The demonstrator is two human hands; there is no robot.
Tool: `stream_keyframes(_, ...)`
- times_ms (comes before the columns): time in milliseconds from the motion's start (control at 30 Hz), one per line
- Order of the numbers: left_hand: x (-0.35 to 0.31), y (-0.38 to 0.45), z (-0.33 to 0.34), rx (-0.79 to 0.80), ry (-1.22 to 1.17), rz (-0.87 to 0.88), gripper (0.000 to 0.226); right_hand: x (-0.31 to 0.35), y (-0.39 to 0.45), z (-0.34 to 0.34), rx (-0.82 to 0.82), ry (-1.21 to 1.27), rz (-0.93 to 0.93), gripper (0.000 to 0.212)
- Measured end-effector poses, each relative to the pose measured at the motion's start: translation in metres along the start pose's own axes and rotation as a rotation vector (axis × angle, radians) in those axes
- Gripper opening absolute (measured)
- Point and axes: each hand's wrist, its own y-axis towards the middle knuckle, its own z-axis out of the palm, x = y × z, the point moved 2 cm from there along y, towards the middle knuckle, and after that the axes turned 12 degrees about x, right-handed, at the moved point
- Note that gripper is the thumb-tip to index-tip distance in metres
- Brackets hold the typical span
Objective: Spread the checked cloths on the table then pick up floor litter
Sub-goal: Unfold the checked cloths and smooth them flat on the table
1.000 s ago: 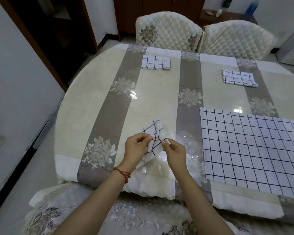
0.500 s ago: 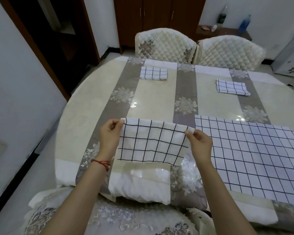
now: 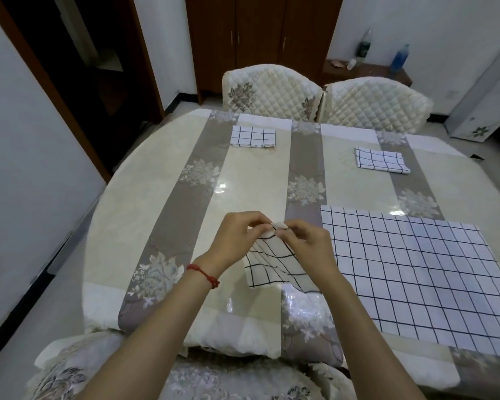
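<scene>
Pinching the top edge of a small checked cloth point(image 3: 272, 267), the person's left hand point(image 3: 237, 241) and right hand point(image 3: 309, 243) meet close together over the near part of the table point(image 3: 251, 183), fingertips of both closed on the same bunched bit of fabric. The rest of that cloth hangs down from the grip, creased and slanting, its lower edge lying on the tabletop at about 6 o'clock from the hands. A red string bracelet point(image 3: 204, 275) circles the left wrist.

At 3 o'clock from the hands, just beside them, a large checked cloth point(image 3: 416, 278) lies spread flat, reaching the near table edge. Well apart, at 12 o'clock near the far edge, a folded checked cloth point(image 3: 253, 136) rests on a cream stripe. Another folded cloth point(image 3: 381, 163) sits at about 1 o'clock, also toward the far side.

Two quilted chairs point(image 3: 324, 96) stand side by side behind the table at 12 o'clock, their backs touching. A dark wooden cabinet point(image 3: 260, 39) stands against the wall beyond them, and at 2 o'clock two bottles point(image 3: 399, 57) stand on a low shelf.
</scene>
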Motion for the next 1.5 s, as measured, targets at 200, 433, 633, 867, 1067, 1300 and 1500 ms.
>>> stream_keyframes(200,0.009,0.000,-0.029,-0.348,-0.212,-0.099,0.021,-0.032,-0.015,-0.024,0.095,0.035,0.149,0.033)
stream_keyframes(433,0.010,-0.010,-0.028,-0.483,-0.026,-0.213,0.030,-0.028,-0.009,-0.020,-0.027,0.203,0.158,0.013)
stream_keyframes(633,-0.015,-0.018,0.012,-0.209,-0.028,-0.121,0.022,-0.014,-0.001,-0.002,-0.112,0.271,0.160,0.018)
stream_keyframes(867,-0.014,-0.022,0.028,-0.078,-0.364,-0.226,0.008,-0.003,-0.002,0.003,-0.037,0.329,0.108,0.027)
stream_keyframes(1067,0.001,-0.023,0.018,-0.227,-0.479,-0.317,0.019,-0.006,-0.009,-0.006,0.036,0.302,0.109,0.018)
stream_keyframes(1300,0.029,-0.030,-0.035,-0.544,-0.541,-0.386,0.017,-0.025,-0.016,-0.048,-0.287,0.330,0.156,0.013)
stream_keyframes(1500,0.030,-0.033,-0.066,-0.632,-0.485,-0.377,0.019,-0.046,-0.011,-0.072,-0.524,0.150,0.242,0.021)
